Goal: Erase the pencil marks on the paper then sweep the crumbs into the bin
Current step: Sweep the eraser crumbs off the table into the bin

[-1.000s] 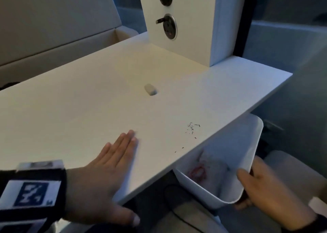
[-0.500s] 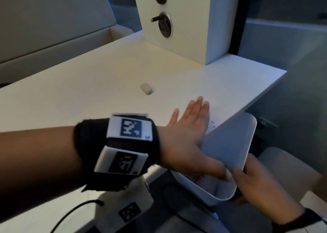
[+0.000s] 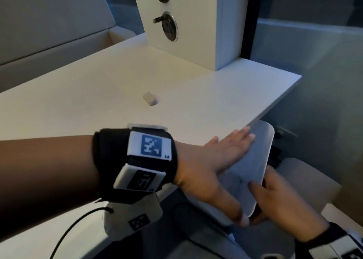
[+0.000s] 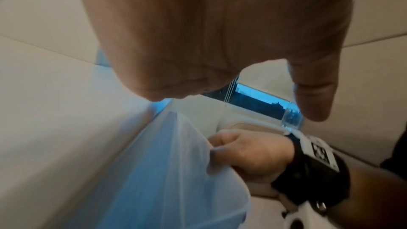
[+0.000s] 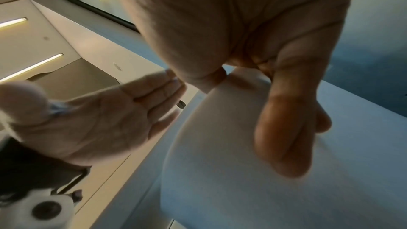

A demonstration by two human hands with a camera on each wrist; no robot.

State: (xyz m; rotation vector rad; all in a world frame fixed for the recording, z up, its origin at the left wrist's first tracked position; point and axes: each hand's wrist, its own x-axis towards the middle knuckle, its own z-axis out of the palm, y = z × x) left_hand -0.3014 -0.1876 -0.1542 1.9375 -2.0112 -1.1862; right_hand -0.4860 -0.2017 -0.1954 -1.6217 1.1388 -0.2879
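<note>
Dim, bluish light — soft, motion-blurred wrist views.

Left hand (image 3: 214, 160) flat, fingers straight; right hand (image 3: 279, 203) apparently curled, gripping.

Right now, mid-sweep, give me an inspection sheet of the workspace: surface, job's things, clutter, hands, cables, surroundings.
Surface: white desk; no crumbs or paper visible in the head view.
Job's things: white bin held just below the desk's near edge, opening tilted toward it; eraser lies alone mid-desk.
Clutter: nothing seen.
Hands: left hand flat, fingers straight, reaching past the desk edge over the bin; right hand grips the bin's rim.
Cables: black cable runs from the left wrist unit.
Surroundings: white socket tower at the back; a plug in its lower socket; padded seat beyond.
</note>
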